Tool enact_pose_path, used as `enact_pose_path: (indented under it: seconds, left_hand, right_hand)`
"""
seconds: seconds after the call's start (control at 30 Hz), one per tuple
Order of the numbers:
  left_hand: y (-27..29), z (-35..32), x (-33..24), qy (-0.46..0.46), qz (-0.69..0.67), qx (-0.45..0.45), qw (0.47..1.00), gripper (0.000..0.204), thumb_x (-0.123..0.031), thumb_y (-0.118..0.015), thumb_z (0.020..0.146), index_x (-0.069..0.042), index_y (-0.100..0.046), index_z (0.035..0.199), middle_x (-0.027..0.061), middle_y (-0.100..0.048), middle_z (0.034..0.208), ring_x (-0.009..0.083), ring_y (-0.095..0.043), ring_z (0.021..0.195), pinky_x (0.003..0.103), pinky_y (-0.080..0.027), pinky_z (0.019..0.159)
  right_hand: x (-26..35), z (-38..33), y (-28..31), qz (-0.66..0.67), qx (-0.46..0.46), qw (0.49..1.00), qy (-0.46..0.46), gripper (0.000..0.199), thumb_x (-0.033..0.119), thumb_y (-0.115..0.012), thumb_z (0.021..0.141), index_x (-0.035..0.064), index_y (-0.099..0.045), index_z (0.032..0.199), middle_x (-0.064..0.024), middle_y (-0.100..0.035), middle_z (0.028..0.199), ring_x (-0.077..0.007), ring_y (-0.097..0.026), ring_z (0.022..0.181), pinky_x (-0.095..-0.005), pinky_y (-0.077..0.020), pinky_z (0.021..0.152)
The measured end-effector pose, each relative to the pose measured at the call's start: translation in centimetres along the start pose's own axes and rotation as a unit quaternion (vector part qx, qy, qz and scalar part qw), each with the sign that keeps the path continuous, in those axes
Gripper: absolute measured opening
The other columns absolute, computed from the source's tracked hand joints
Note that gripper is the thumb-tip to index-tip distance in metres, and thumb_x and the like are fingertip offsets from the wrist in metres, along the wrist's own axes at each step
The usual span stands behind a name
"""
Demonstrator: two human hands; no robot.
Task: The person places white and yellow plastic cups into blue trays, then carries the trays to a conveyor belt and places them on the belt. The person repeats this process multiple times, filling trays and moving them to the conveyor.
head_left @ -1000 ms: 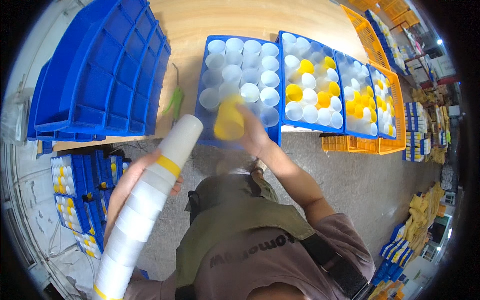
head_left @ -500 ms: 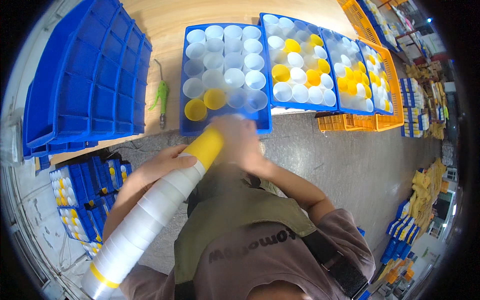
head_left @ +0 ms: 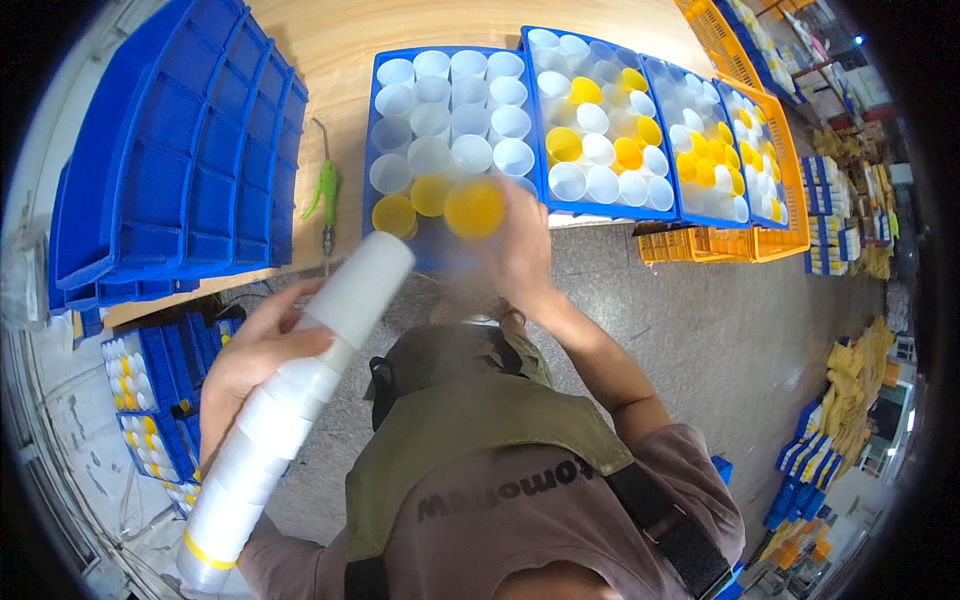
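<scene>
A long stack of nested white tapered cups [head_left: 290, 410], with one yellow rim near its lower end, lies slantwise along my left forearm. My left hand [head_left: 265, 345] is closed round its upper part, and the white tip of the stack points at the near edge of a blue tray [head_left: 534, 190]. Over this tray's near row my right hand [head_left: 525, 245] grips a yellow cup [head_left: 475, 208], slightly blurred by motion. Rows of white cups stand upright in the tray, with yellow cups [head_left: 394, 215] at its near left. My right fingers partly hide the near right corner.
Blue trays [head_left: 180, 150] stand on edge at the left of the wooden table [head_left: 340, 30]. A green air blow gun [head_left: 325, 190] lies beside them. Further right are filled blue trays [head_left: 610, 212] and an orange crate [head_left: 795, 240]. More filled trays [head_left: 150, 440] sit at lower left.
My right hand has moved a yellow cup from the stack's tip up and over the tray. The stack has drawn back down and left, its tip now white.
</scene>
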State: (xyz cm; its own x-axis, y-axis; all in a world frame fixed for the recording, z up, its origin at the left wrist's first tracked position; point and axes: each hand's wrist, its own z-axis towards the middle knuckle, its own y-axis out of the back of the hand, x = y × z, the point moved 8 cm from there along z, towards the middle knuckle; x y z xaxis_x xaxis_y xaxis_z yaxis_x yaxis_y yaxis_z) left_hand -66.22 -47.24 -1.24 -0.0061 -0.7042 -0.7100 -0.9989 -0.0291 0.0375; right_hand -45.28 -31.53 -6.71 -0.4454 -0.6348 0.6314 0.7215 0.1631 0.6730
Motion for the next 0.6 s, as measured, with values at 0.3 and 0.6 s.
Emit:
enact_pose_path:
  seconds: [0.3, 0.6]
  left_hand:
    - [1.0, 1.2, 3.0, 0.074, 0.038, -0.001, 0.996, 0.074, -0.025, -0.073, 0.081, -0.004, -0.039, 0.144, 0.0185, -0.06, 0.117, 0.0199, -0.062, 0.094, 0.029, -0.049, 0.082]
    - [1.3, -0.8, 1.5, -0.041, -0.052, 0.064, 0.996, 0.104, -0.021, -0.079, 0.062, 0.001, -0.026, 0.148, 0.0193, -0.046, 0.138, 0.0273, -0.048, 0.123, 0.034, -0.034, 0.104]
  right_hand:
    - [8.1, -0.4, -2.6, -0.074, 0.124, 0.981, 0.131, 0.075, 0.019, -0.078, 0.068, 0.004, -0.047, 0.134, -0.0144, -0.051, 0.128, -0.0253, -0.051, 0.117, -0.046, -0.0432, 0.09]
    - [-0.5, 2.2, -4.0, 0.173, 0.063, 0.966, -0.182, 0.082, 0.022, -0.081, 0.063, 0.0042, -0.048, 0.136, -0.0174, -0.052, 0.128, -0.03, -0.052, 0.118, -0.0432, -0.0448, 0.088]
